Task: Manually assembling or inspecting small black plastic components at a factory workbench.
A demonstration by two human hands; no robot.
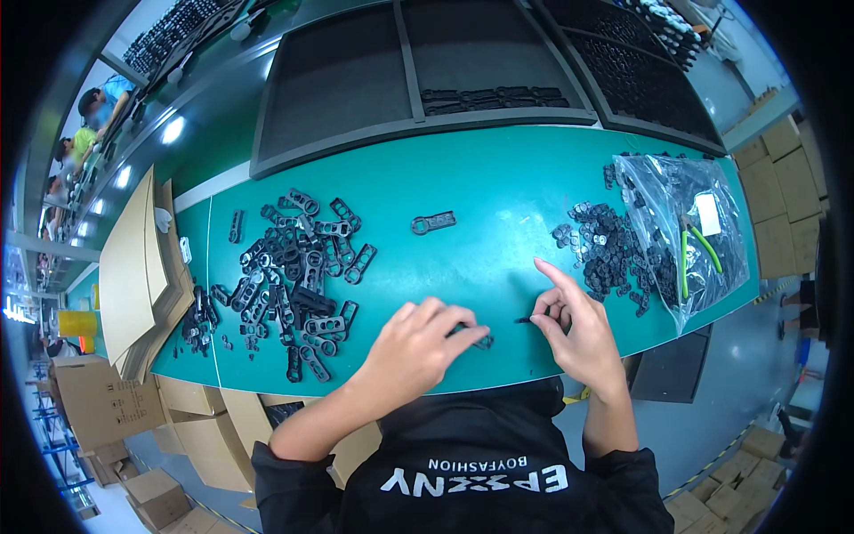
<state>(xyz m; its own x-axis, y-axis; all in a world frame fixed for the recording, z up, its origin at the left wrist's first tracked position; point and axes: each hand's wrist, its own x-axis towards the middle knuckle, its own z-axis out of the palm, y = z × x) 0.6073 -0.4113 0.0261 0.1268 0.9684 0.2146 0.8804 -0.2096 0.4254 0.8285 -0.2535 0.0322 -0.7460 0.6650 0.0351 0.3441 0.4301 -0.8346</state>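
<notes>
My left hand (416,349) is closed over a black plastic part (483,341) near the table's front edge. Only the end of that part shows past the fingers. To its right, my right hand (580,336) has the index finger raised, while the thumb and other fingers pinch a small dark piece (523,320). One elongated black part with a ring-shaped end (433,222) lies alone beyond the hands. A heap of similar black parts (294,267) spreads out on the left. On the right is a pile of smaller black pieces (609,249).
A clear plastic bag (654,191) with green-handled pliers (685,262) on it lies at the right. Dark trays (338,133) line the back of the green table (480,178). Cardboard sheets (133,267) stand at the left edge, with cartons (107,400) below. Other people sit far left.
</notes>
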